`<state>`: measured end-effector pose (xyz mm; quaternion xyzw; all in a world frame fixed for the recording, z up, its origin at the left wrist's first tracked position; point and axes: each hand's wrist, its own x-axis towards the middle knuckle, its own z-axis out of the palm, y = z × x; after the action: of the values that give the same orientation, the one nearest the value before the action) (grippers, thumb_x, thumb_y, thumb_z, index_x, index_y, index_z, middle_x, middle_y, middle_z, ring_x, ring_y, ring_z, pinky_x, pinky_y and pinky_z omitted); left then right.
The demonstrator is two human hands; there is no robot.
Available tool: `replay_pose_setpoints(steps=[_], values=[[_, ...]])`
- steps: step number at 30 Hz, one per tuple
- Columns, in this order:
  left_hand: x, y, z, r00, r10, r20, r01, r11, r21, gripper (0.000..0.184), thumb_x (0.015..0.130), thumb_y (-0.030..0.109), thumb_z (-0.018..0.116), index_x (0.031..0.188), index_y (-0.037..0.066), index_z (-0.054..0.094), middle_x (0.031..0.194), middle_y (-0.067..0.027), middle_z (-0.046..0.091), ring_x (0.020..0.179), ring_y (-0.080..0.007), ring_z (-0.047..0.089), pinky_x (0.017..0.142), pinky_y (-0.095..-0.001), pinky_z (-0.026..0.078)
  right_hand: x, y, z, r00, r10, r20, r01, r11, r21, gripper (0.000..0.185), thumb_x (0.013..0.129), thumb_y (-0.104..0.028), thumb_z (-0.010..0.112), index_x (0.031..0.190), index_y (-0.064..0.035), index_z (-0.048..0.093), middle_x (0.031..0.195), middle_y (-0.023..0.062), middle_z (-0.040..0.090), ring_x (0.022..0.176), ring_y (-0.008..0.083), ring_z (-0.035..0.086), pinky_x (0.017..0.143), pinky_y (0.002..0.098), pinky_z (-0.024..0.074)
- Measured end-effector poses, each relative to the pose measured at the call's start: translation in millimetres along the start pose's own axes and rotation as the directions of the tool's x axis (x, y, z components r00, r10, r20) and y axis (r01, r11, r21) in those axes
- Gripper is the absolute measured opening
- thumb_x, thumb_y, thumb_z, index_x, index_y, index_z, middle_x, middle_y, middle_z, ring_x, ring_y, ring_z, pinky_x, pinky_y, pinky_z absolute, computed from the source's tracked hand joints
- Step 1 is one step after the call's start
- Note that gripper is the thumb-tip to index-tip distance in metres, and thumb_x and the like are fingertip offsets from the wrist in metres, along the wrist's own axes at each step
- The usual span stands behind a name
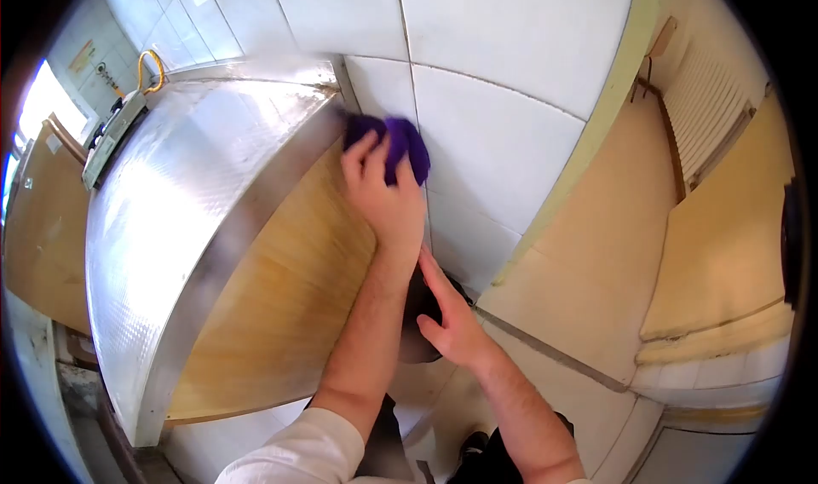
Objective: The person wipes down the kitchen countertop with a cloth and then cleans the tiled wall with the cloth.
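My left hand [385, 194] is closed on a purple cloth [411, 141], its fingers pressing into the fabric. The cloth is bunched up at the back corner of a metal-topped counter [196, 152], against the white tiled wall [477, 118]. Its edges look blurred. Below and to the right, my right hand [452, 318] holds nothing. Its fingers are stretched out and the thumb stands apart. This hand is beside the counter's wooden side panel [281, 305], above a dark object [417, 331] that is partly hidden by my arm.
A gas stove [115, 135] with a yellow hose [156, 68] stands at the counter's far left. To the right, past the wall's edge, are a doorway floor [588, 279] and a white radiator [711, 100]. My shoe [474, 444] shows on the tiled floor below.
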<state>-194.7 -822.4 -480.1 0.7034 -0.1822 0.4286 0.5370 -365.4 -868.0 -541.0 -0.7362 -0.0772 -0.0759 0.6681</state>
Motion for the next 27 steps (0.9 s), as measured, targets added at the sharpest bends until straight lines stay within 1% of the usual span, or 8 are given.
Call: replay_pose_setpoints(steps=[2,5,6,9,12,17,19,27], values=[[-40,-32,-3,0.995,0.049,0.086,-0.054,0.997,0.054,0.022,0.087,0.001,0.071,0.109,-0.001,0.074,0.118,-0.0155,0.065,0.111,-0.035,0.064,0.097,-0.0427,0.051,-8,7,-4,0.999,0.034,-0.023,-0.035,0.999,-0.023,0.087,0.082,0.006,0.053,0.164,-0.006,0.029,0.176,0.0139,0.016,0.162,0.0291,0.017,0.128,0.0402,0.0195],[-92,-77,-19,0.952,-0.013,0.305,0.0,0.999,0.044,0.025,0.079,-0.002,0.073,0.104,0.0,0.072,0.116,-0.0155,0.064,0.11,-0.0371,0.064,0.094,-0.0454,0.054,-18,16,-12,0.988,0.154,-0.012,-0.152,0.955,-0.255,0.075,0.086,0.002,0.057,0.158,-0.0031,0.04,0.172,0.0185,0.023,0.158,0.0342,0.026,0.127,0.0398,0.0253],[-81,-71,-19,0.953,0.007,0.304,-0.016,1.0,0.025,0.026,0.078,-0.002,0.073,0.104,0.0,0.073,0.115,-0.0152,0.064,0.11,-0.0369,0.064,0.094,-0.045,0.054,-19,15,-13,0.992,0.112,-0.06,-0.126,0.921,-0.369,0.064,0.089,-0.003,0.06,0.151,-0.0018,0.048,0.164,0.0207,0.04,0.15,0.0369,0.04,0.122,0.0398,0.0355],[-37,-46,-16,0.978,0.08,0.193,-0.093,0.994,0.059,0.025,0.078,-0.001,0.078,0.103,0.0,0.074,0.115,-0.0142,0.064,0.107,-0.0343,0.064,0.095,-0.0416,0.053,-17,14,-15,0.981,0.183,-0.061,-0.192,0.924,-0.331,0.055,0.09,-0.003,0.059,0.144,-0.0006,0.056,0.149,0.0208,0.057,0.138,0.0365,0.054,0.116,0.0406,0.0432],[11,-7,-8,0.996,0.061,0.058,-0.059,0.998,-0.033,0.022,0.083,0.001,0.077,0.105,-0.001,0.074,0.114,-0.0146,0.064,0.107,-0.0339,0.063,0.094,-0.0425,0.052,-14,9,-12,0.992,0.12,-0.026,-0.122,0.939,-0.322,0.048,0.09,-0.006,0.06,0.138,-0.0006,0.061,0.135,0.0202,0.066,0.125,0.0372,0.063,0.107,0.0417,0.05],[-75,-66,-11,0.96,0.117,0.254,-0.123,0.992,0.005,0.021,0.082,0.0,0.079,0.101,-0.002,0.07,0.113,-0.0165,0.062,0.103,-0.0346,0.064,0.09,-0.0408,0.052,-15,1,-11,0.986,0.159,0.041,-0.124,0.883,-0.453,0.045,0.095,-0.016,0.057,0.138,-0.0065,0.062,0.135,0.0175,0.066,0.123,0.0384,0.062,0.104,0.0459,0.0511],[-94,-81,-13,0.965,0.006,0.263,0.006,0.999,-0.046,0.02,0.08,-0.001,0.08,0.096,-0.002,0.068,0.109,-0.0155,0.062,0.1,-0.0336,0.063,0.089,-0.0406,0.052,-16,0,-15,0.984,0.172,0.044,-0.131,0.868,-0.479,0.044,0.095,-0.017,0.057,0.137,-0.0068,0.062,0.133,0.0173,0.067,0.122,0.0385,0.063,0.103,0.0463,0.0516],[-47,-61,-4,0.97,-0.207,0.127,0.225,0.962,-0.155,0.018,0.082,0.0,0.081,0.088,-0.002,0.064,0.094,-0.0087,0.06,0.089,-0.0252,0.06,0.082,-0.0355,0.049,-15,7,-12,0.988,0.153,0.018,-0.121,0.842,-0.525,0.042,0.094,-0.016,0.057,0.135,-0.0075,0.064,0.128,0.0164,0.069,0.116,0.0373,0.065,0.098,0.0462,0.0537]])
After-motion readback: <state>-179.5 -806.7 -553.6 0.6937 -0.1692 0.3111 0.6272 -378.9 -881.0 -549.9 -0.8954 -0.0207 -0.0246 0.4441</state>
